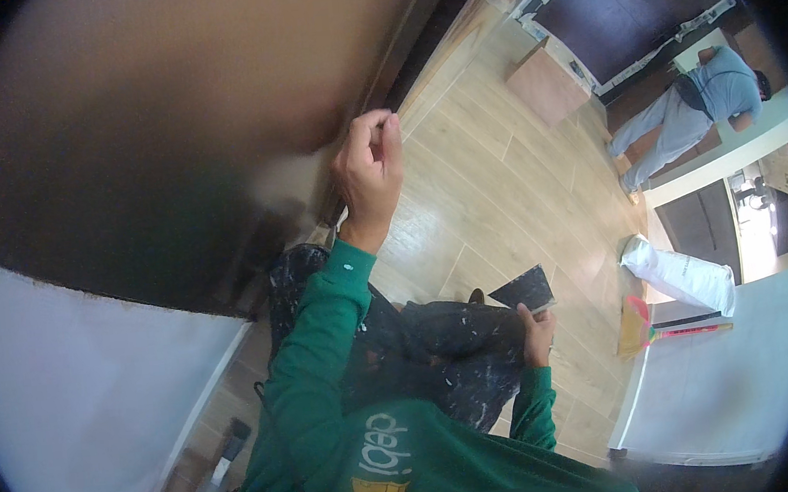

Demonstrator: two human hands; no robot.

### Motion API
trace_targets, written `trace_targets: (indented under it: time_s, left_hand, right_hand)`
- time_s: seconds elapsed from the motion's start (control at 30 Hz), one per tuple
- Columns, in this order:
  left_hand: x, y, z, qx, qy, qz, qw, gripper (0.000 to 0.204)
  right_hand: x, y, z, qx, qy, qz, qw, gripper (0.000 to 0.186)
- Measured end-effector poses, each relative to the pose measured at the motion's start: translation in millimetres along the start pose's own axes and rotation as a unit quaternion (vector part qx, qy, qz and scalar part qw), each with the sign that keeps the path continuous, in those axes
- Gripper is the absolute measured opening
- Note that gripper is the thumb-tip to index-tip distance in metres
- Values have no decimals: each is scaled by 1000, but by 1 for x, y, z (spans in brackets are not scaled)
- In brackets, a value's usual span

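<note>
By brown panel, we're prob. checking it, L hand w/ fingers curled tog., R hand pinching blk plate, next needing steady touch.

Dark flat piece matt; brown panel smooth, faintly glossy; green sleeve matt cloth.

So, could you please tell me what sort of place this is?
Probably an indoor space, perhaps a home, under renovation or finishing. The wearer's dark trousers are speckled with white, ragged pale strips edge a dark panel, and a bulky white sack is near a broom.
</note>
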State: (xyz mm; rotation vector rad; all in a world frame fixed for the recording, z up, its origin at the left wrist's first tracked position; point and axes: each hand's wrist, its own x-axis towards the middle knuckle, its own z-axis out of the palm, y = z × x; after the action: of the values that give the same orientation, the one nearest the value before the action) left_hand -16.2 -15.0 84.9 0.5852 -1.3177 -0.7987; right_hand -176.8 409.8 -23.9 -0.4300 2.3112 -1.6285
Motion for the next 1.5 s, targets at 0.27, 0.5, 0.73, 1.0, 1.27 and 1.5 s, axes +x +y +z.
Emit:
trace_targets:
  time_s: [0.27,0.5,0.73,1.0,1.27,1.5]
  left_hand:
    - [17,18,5,-9,-36,-86,996,18]
    - [24,21,19,-37,29,-35,998,16]
    - [26,21,20,-4,36,-2,999,15]
    - [30,18,23,-11,26,2,1000,15]
    - [31,23,17,10,0,-4,1000,18]
    - [21,18,9,17,6,-10,1000,21]
  right_hand:
    - [0,2,5,46,6,-58,997,19]
    - [-4,-8,9,24,20,-46,998,21]
    - [-5,-6,8,31,18,-30,999,22]
    - [-6,-10,9,28,16,-42,999,23]
    - [-5,-8,7,30,6,-45,999,24]
    - [-8,-14,9,3,32,-27,999,20]
